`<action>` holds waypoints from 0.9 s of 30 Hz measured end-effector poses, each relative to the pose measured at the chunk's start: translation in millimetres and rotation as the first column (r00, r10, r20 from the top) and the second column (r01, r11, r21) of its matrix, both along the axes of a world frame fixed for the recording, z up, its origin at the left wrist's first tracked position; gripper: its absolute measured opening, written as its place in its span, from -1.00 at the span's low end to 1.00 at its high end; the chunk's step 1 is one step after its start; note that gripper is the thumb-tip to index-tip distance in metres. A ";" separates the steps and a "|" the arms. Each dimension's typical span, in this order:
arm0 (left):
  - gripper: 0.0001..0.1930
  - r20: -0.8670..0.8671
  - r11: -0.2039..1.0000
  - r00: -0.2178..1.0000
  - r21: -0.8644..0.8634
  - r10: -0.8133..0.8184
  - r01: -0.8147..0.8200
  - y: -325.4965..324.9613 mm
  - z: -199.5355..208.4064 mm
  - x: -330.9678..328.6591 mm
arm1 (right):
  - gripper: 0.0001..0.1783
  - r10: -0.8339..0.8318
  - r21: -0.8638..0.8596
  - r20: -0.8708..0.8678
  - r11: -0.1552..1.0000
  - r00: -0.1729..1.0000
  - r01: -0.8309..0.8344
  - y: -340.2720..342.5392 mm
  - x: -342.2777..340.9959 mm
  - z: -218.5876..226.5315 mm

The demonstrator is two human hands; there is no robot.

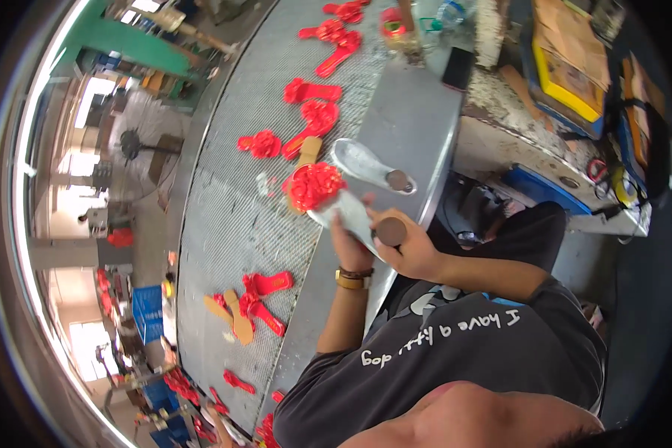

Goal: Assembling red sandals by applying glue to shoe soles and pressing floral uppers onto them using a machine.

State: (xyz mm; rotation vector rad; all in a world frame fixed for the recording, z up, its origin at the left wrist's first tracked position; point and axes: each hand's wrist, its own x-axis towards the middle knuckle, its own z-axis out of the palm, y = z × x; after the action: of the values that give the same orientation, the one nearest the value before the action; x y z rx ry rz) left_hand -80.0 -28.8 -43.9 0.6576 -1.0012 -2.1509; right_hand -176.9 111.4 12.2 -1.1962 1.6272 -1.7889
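Note:
A pale grey shoe last (351,216) carries a red sandal upper (315,186) with a bow-like flower at its toe end. My left hand (351,243) is closed around the side of the last, its fingers partly hidden beneath. At the heel end, my right hand (413,252) grips it beside a round brown top (390,231); how that top joins the last is hidden. A second grey last (367,163) with a smaller brown disc lies on the metal ledge, just beyond my hands. A tan insole (310,151) shows behind the red upper.
Red sandals (321,116) lie scattered along the grey textured belt (224,187), with tan soles (240,317) farther left. A dark phone (457,69) rests on the ledge (414,97). A worn bench (515,142) with a yellow-edged tray (567,82) stands to my right.

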 end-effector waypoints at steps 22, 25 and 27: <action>-0.54 0.329 0.001 0.785 -0.922 0.525 0.387 -97.3 20.3 -143.9 | -0.11 -0.528 0.386 -0.817 -0.201 0.232 0.900 159.4 -341.6 63.6; -0.31 0.348 0.006 0.354 -0.721 0.868 0.693 -141.3 -15.2 -70.8 | -0.13 -0.512 0.415 -0.815 -0.185 0.272 0.891 146.7 -347.7 70.3; -0.24 0.388 0.082 0.256 -0.673 0.886 0.735 -147.9 -24.2 -36.3 | -0.16 -0.444 0.401 -0.851 -0.205 0.281 0.893 146.8 -359.0 73.8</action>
State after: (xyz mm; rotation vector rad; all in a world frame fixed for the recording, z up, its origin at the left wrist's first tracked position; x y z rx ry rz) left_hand -116.3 -176.7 -68.1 1.1867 -2.5635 0.2660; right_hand -535.9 258.2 86.0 0.1908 3.3675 -0.3497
